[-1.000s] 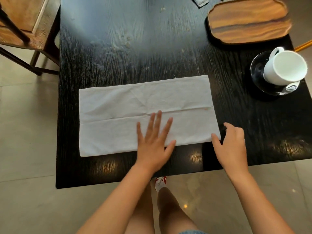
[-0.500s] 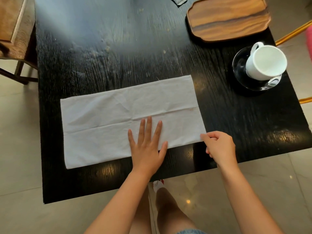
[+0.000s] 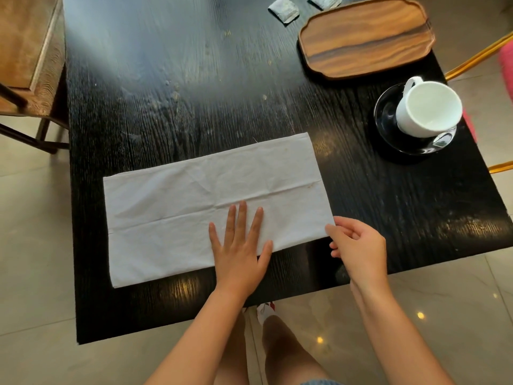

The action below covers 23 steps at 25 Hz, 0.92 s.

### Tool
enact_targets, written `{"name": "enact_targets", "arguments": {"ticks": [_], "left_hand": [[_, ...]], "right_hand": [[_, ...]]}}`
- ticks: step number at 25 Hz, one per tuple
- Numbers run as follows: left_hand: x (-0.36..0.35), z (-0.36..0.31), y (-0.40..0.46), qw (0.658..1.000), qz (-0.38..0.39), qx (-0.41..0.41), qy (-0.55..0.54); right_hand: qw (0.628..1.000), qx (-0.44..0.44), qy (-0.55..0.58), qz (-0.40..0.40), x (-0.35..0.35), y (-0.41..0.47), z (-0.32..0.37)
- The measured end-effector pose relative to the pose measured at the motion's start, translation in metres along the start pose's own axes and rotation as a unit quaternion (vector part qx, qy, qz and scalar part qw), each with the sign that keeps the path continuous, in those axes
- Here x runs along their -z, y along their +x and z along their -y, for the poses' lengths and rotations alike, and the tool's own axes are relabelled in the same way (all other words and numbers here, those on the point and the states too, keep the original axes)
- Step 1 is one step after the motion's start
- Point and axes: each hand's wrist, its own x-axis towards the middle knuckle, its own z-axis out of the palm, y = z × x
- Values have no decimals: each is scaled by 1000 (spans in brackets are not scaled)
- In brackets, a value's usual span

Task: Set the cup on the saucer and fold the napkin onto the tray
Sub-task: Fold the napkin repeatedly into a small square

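Note:
A white napkin point(image 3: 194, 201), folded into a long rectangle, lies flat on the black table point(image 3: 194, 79). My left hand point(image 3: 240, 245) presses flat on its near edge, fingers spread. My right hand point(image 3: 358, 245) pinches the napkin's near right corner between thumb and fingers. A white cup point(image 3: 429, 108) stands on a dark glass saucer point(image 3: 388, 134) at the right edge of the table. The wooden tray point(image 3: 366, 37) sits bare at the far right.
Two small grey sachets point(image 3: 283, 9) lie beyond the tray. A wooden chair point(image 3: 27, 51) stands at the left of the table; a yellow-framed chair point(image 3: 483, 56) at the right. My legs show below the table's near edge.
My right hand has closed from an open hover beside the napkin to a pinch on its near right corner. My left hand stays flat on the cloth.

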Motion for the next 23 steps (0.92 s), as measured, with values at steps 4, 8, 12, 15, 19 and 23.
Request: {"name": "enact_targets", "arguments": {"ticks": [4, 8, 12, 15, 19, 23], "left_hand": [[21, 1, 2, 989, 38, 14, -145], [88, -3, 32, 859, -14, 156, -487], [161, 7, 87, 838, 72, 160, -517], [186, 37, 104, 876, 50, 114, -467], [189, 104, 93, 876, 14, 138, -461], [169, 165, 59, 850, 4, 192, -490]], "right_hand": [[997, 11, 68, 46, -7, -15, 17], [986, 124, 47, 98, -25, -37, 39], [970, 183, -26, 155, -67, -58, 51], [956, 229, -82, 167, -106, -75, 55], [930, 292, -134, 176, -153, -99, 53], [893, 353, -206, 187, -196, -118, 33]]}}
